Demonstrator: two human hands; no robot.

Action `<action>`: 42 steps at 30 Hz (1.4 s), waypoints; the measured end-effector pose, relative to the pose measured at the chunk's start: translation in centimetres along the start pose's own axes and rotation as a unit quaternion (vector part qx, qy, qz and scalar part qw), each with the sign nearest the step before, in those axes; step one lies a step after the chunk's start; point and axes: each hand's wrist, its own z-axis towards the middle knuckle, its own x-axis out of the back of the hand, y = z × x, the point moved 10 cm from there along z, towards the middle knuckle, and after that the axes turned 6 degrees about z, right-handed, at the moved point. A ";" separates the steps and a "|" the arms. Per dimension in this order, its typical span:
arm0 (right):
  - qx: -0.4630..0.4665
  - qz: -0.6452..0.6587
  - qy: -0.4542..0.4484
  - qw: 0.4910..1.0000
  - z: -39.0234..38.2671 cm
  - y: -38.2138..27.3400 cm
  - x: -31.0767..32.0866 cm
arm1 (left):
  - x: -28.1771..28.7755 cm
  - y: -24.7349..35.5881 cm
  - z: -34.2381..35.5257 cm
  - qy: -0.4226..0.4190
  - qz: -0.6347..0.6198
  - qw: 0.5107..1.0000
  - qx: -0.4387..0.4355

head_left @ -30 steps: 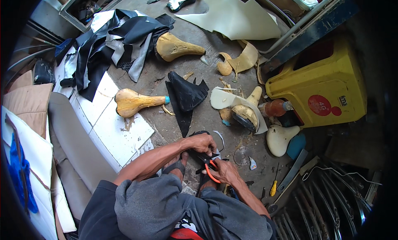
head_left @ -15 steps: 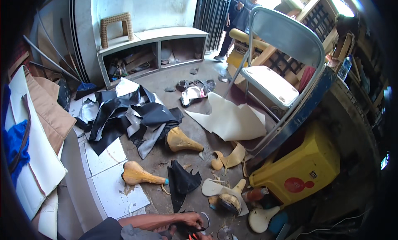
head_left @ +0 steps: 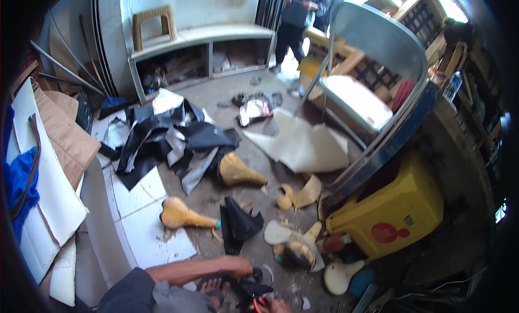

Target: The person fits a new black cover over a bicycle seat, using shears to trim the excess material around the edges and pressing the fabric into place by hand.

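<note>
"Where are the hands?"

"Low in the view. The left hand (head_left: 238, 266) is curled beside a black piece (head_left: 256, 287). It's blurred, so I can't tell whether it grips."

"And the right hand (head_left: 277, 306)?"

"Partly cut off by the lower edge, closed on the orange end of the scissors (head_left: 259, 301)."

"Where's the black piece, exactly?"

"Between the two hands, just right of a foot (head_left: 216, 287)."

"What lies past them?"

"A black cover (head_left: 240, 225) on the floor. A yellow saddle (head_left: 186, 213) lies left of it, its narrow blue-tipped end just beside the cover. A second saddle (head_left: 239, 170) lies farther off, next to a heap of dark sheets (head_left: 157, 143)."

"Over to the right?"

"A pale saddle (head_left: 339, 278), near a yellow stool (head_left: 421, 205). Beyond, a pale sheet (head_left: 311, 151) lies by a folding chair (head_left: 359, 99), and a person (head_left: 297, 16) stands at the far end."
</note>
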 end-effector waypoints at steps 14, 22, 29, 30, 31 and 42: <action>0.023 0.054 0.079 0.995 -2.0 -1.8 0.0 | -2.4 -0.4 1.5 -0.062 -0.232 0.971 -0.007; 0.042 0.034 0.055 0.997 -0.4 -1.7 -1.6 | -2.2 -0.5 1.4 -0.090 -0.151 0.984 0.018; 0.054 0.057 0.059 0.995 -1.0 -2.0 -1.4 | -0.6 -1.2 -0.2 0.003 -0.204 0.979 0.020; 0.055 0.053 0.067 0.995 -1.1 -2.2 -1.2 | -0.4 -1.4 -0.2 0.004 -0.206 0.978 0.020; 0.055 0.052 0.067 0.995 -1.1 -2.2 -1.3 | -0.7 -2.0 -0.2 -0.025 -0.178 0.983 0.039; 0.032 -0.011 0.145 0.989 -0.7 -2.9 -0.8 | -1.7 -1.8 0.0 -0.058 -0.185 0.979 0.063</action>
